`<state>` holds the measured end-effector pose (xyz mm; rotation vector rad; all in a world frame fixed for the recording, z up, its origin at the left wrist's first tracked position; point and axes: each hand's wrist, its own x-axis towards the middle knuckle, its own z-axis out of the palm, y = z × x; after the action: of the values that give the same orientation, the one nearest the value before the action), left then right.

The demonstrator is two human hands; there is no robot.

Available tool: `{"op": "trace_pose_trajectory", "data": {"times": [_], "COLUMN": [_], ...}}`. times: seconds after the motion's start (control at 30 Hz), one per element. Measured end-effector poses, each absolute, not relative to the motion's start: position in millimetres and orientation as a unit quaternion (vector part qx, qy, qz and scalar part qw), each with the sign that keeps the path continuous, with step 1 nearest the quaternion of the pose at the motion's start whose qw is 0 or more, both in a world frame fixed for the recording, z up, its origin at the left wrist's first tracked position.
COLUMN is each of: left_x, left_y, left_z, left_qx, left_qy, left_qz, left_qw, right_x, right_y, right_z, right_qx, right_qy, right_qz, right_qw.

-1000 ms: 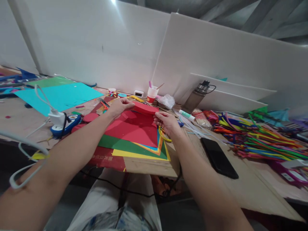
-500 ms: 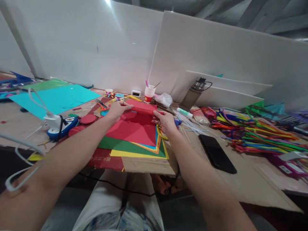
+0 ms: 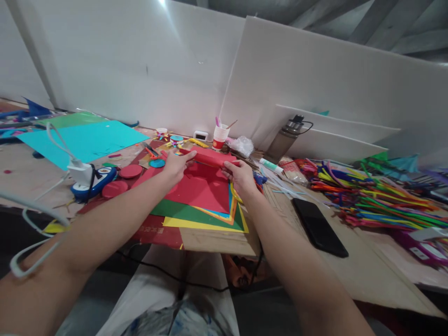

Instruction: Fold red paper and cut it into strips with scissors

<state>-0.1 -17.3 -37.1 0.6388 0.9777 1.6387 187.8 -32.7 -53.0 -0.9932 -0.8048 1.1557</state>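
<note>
A folded strip of red paper is stretched between my two hands, a little above the stack of coloured sheets. My left hand pinches its left end, and my right hand pinches the right end. Below lies a flat red sheet, topmost on the stack. Edges of a green sheet and a yellow sheet stick out at the front, with blue and orange ones between. Left of the stack are two red discs, one of them a red disc near my left wrist.
A paper cup with pens, a grey bottle and a glue stick stand or lie behind. To the right are a black phone and bundled pipe cleaners. A blue power adapter with cables and a turquoise sheet are at left.
The red paper between my hands has turned from a broader face into a narrower, edge-on strip. Both hands keep their hold, and the whole view has shifted slightly.
</note>
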Motion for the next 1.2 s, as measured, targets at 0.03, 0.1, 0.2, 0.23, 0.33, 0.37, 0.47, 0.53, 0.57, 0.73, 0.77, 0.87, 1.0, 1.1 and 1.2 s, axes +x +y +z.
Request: {"op": "trace_pose_trajectory", "data": {"times": [0.03, 0.1, 0.2, 0.23, 0.33, 0.37, 0.47, 0.53, 0.57, 0.73, 0.77, 0.87, 1.0, 1.1, 1.2], "left_x": [1.6, 6.2, 15.3, 18.4, 25.4, 26.7, 28.0, 27.8, 27.6, 27.3, 27.7, 30.0, 33.4, 34.2, 33.0], "left_y": [-19.0, -24.0, -34.4, -37.9, -45.6, -47.0, -49.2, -50.0, -50.4, -53.2, -53.8, -55.0, -55.6, -55.7, -55.4], "left_z": [-35.5, -32.7, -31.8, -32.6, -36.2, -37.3, -38.4, -37.3, -36.4, -32.1, -32.0, -33.9, -38.6, -39.8, -38.8], "left_qx": [0.260, 0.262, 0.293, 0.307, 0.319, 0.315, 0.298, 0.292, 0.292, 0.286, 0.284, 0.280, 0.276, 0.263, 0.254], "left_qy": [0.405, 0.403, 0.397, 0.382, 0.348, 0.347, 0.359, 0.363, 0.363, 0.350, 0.346, 0.336, 0.342, 0.366, 0.370], "left_qz": [0.677, 0.637, 0.531, 0.499, 0.483, 0.487, 0.497, 0.499, 0.499, 0.498, 0.498, 0.502, 0.521, 0.536, 0.542], "left_qw": [0.556, 0.602, 0.689, 0.714, 0.738, 0.737, 0.731, 0.731, 0.731, 0.740, 0.743, 0.746, 0.732, 0.714, 0.710], "right_x": [187.8, 187.0, 183.2, 181.3, 175.6, 174.2, 171.8, 171.6, 171.7, 173.8, 174.3, 175.5, 175.4, 174.0, 172.4], "right_y": [-33.0, -34.2, -37.5, -38.9, -42.9, -44.1, -46.0, -46.1, -46.0, -47.2, -48.0, -49.2, -47.5, -47.1, -49.4], "right_z": [-53.0, -53.0, -53.4, -53.6, -53.7, -53.5, -52.8, -52.8, -52.9, -52.2, -51.9, -51.8, -54.6, -55.7, -54.4], "right_qx": [-0.431, -0.420, -0.407, -0.402, -0.400, -0.403, -0.417, -0.422, -0.422, -0.411, -0.413, -0.425, -0.452, -0.465, -0.467], "right_qy": [-0.358, -0.366, -0.384, -0.391, -0.418, -0.427, -0.448, -0.453, -0.454, -0.452, -0.455, -0.465, -0.478, -0.486, -0.482], "right_qz": [0.508, 0.503, 0.499, 0.501, 0.493, 0.486, 0.465, 0.462, 0.463, 0.466, 0.463, 0.450, 0.428, 0.421, 0.423], "right_qw": [0.655, 0.661, 0.662, 0.660, 0.650, 0.648, 0.640, 0.635, 0.634, 0.640, 0.639, 0.633, 0.620, 0.609, 0.609]}}
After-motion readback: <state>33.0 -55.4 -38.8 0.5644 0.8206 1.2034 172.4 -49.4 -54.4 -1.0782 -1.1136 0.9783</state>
